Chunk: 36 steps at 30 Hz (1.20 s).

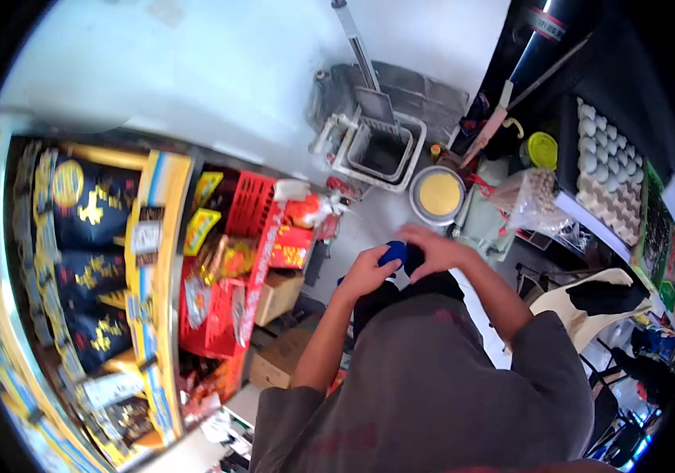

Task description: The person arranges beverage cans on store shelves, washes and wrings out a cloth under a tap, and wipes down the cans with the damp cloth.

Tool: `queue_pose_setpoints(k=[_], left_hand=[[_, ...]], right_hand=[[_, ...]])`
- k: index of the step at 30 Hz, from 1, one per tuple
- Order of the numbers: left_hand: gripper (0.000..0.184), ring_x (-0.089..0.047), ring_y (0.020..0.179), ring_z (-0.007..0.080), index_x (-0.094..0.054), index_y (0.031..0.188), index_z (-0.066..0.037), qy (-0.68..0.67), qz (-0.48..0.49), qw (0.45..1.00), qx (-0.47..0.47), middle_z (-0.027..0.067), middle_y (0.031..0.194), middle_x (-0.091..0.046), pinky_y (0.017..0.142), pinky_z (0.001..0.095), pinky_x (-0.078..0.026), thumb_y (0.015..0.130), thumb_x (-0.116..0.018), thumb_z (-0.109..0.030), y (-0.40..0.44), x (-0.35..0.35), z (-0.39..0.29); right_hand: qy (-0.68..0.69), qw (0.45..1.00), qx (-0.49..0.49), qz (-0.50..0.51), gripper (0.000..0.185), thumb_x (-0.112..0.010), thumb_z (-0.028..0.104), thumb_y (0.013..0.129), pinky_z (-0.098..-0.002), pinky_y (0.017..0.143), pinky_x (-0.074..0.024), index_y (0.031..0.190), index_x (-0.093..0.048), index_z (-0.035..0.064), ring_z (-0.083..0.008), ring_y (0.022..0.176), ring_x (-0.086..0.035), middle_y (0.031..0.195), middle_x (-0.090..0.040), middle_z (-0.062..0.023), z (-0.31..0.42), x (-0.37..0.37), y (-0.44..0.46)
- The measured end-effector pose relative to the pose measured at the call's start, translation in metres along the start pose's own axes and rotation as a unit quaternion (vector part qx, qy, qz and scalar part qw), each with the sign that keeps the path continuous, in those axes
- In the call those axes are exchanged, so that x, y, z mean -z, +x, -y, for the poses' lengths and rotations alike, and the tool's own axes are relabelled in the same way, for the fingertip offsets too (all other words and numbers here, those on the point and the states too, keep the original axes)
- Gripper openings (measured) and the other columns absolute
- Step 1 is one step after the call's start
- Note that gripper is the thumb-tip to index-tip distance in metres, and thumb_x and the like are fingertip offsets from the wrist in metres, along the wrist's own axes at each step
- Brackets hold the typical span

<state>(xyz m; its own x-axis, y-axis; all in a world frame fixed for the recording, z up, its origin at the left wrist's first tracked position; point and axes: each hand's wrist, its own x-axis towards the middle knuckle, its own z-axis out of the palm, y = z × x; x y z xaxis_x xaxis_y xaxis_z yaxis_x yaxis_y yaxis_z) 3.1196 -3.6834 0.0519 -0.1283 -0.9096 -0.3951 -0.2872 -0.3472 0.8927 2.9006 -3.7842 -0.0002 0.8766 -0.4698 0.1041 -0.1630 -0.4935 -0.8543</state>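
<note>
My left hand (367, 273) is closed around a small dark-blue thing (393, 253), perhaps cloth; its exact kind cannot be made out. Just to the right, my right hand (434, 251) is open, thumb and fingers apart and slightly blurred. It hovers close to the blue thing, and I see nothing in its grasp. Both hands are in front of my body, above my dark-clad legs.
Shelves with dark packages (97, 268) stand at the left, beside red crates (255, 205) of packaged goods. Ahead are a grey bin (381, 150) and a round bucket (438, 195) with yellow contents. Egg trays (609, 197) lie at the right, near a beige chair (590, 303).
</note>
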Motion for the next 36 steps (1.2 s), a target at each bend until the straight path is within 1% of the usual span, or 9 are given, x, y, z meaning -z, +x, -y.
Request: queue_pose_setpoints(k=[2, 6, 10, 11, 16, 20, 23, 29, 36], left_hand=[[0.031, -0.064, 0.074, 0.0217, -0.067, 0.099, 0.001, 0.098, 0.003, 0.995, 0.028, 0.0157, 0.082, -0.069, 0.071, 0.0367, -0.05, 0.088, -0.068, -0.029, 0.044, 0.039, -0.017], [0.036, -0.07, 0.087, 0.0269, -0.066, 0.107, 0.001, 0.147, -0.031, 0.987, 0.058, 0.0188, 0.093, -0.071, 0.078, 0.0392, -0.053, 0.087, -0.068, -0.029, 0.143, 0.114, 0.007], [0.032, -0.065, 0.097, 0.0354, -0.066, 0.107, 0.0, 0.162, -0.144, 0.976, 0.037, 0.0215, 0.102, -0.068, 0.087, 0.0433, -0.051, 0.083, -0.068, -0.021, 0.268, 0.147, 0.13], [0.031, -0.068, 0.093, 0.0303, -0.066, 0.107, 0.002, 0.176, -0.205, 0.963, -0.002, 0.0203, 0.098, -0.069, 0.085, 0.0397, -0.052, 0.082, -0.068, -0.015, 0.292, 0.151, 0.143], [0.045, -0.051, 0.12, 0.043, -0.052, 0.129, 0.006, 0.386, -0.332, 0.845, -0.16, 0.0258, 0.127, -0.055, 0.108, 0.0485, -0.035, 0.085, -0.054, -0.002, 0.408, 0.196, 0.168], [0.04, -0.049, 0.121, 0.0405, -0.057, 0.128, 0.003, 0.379, -0.243, 0.885, -0.116, 0.0239, 0.128, -0.052, 0.105, 0.0483, -0.039, 0.09, -0.059, -0.01, 0.449, 0.225, 0.189], [0.037, -0.053, 0.114, 0.0376, -0.064, 0.122, 0.0, 0.377, -0.211, 0.895, -0.107, 0.0216, 0.122, -0.055, 0.1, 0.0456, -0.042, 0.091, -0.064, -0.019, 0.451, 0.232, 0.184], [0.037, -0.056, 0.106, 0.0377, -0.069, 0.118, -0.004, 0.401, -0.211, 0.884, -0.118, 0.0227, 0.109, -0.06, 0.093, 0.0436, -0.046, 0.09, -0.068, -0.029, 0.45, 0.239, 0.191], [0.042, -0.057, 0.1, 0.0392, -0.07, 0.113, -0.003, 0.391, -0.246, 0.879, -0.115, 0.0239, 0.101, -0.061, 0.089, 0.045, -0.046, 0.088, -0.07, -0.036, 0.452, 0.234, 0.19]], right_hand=[[0.219, 0.964, -0.122, 0.085, 0.085, -0.088, 0.03, 0.065, -0.0421, 0.103, -0.0435, 0.138, -0.05, 0.0098, -0.0338, 0.116, -0.059, 0.124, -0.063, -0.0174, -0.002, -0.014, 0.055], [0.432, 0.861, -0.254, -0.084, 0.044, -0.071, 0.011, 0.077, -0.031, 0.08, -0.0515, 0.119, -0.062, 0.0013, -0.0122, 0.088, -0.062, 0.099, -0.069, -0.0034, -0.102, -0.056, 0.131], [0.472, 0.759, -0.351, -0.28, 0.031, -0.071, 0.025, 0.086, -0.0288, 0.071, -0.0493, 0.108, -0.07, 0.0031, -0.0108, 0.081, -0.061, 0.088, -0.068, 0.0007, -0.173, -0.069, 0.183], [0.493, 0.719, -0.392, -0.294, 0.033, -0.072, 0.03, 0.087, -0.0288, 0.074, -0.0486, 0.106, -0.07, 0.0034, -0.0121, 0.082, -0.062, 0.09, -0.068, -0.0001, -0.205, -0.078, 0.19], [0.591, 0.554, -0.357, -0.465, 0.03, -0.066, 0.029, 0.089, -0.0311, 0.078, -0.0485, 0.105, -0.067, 0.0037, -0.0152, 0.083, -0.063, 0.096, -0.07, -0.0038, -0.322, -0.104, 0.257], [0.68, 0.373, -0.29, -0.561, 0.024, -0.06, 0.027, 0.092, -0.034, 0.086, -0.0514, 0.107, -0.065, 0.0089, -0.022, 0.09, -0.068, 0.1, -0.071, -0.0055, -0.364, -0.108, 0.322], [0.742, 0.302, -0.251, -0.544, 0.023, -0.057, 0.027, 0.094, -0.0365, 0.088, -0.0522, 0.109, -0.065, 0.0113, -0.0246, 0.094, -0.068, 0.101, -0.071, -0.0069, -0.389, -0.119, 0.357], [0.772, 0.238, -0.203, -0.553, 0.026, -0.051, 0.029, 0.099, -0.0433, 0.093, -0.0518, 0.11, -0.06, 0.0076, -0.0274, 0.098, -0.066, 0.108, -0.069, -0.009, -0.387, -0.11, 0.385], [0.781, 0.26, -0.197, -0.533, 0.032, -0.048, 0.033, 0.1, -0.0438, 0.096, -0.0486, 0.116, -0.059, 0.008, -0.0284, 0.105, -0.064, 0.114, -0.067, -0.0097, -0.38, -0.095, 0.386]])
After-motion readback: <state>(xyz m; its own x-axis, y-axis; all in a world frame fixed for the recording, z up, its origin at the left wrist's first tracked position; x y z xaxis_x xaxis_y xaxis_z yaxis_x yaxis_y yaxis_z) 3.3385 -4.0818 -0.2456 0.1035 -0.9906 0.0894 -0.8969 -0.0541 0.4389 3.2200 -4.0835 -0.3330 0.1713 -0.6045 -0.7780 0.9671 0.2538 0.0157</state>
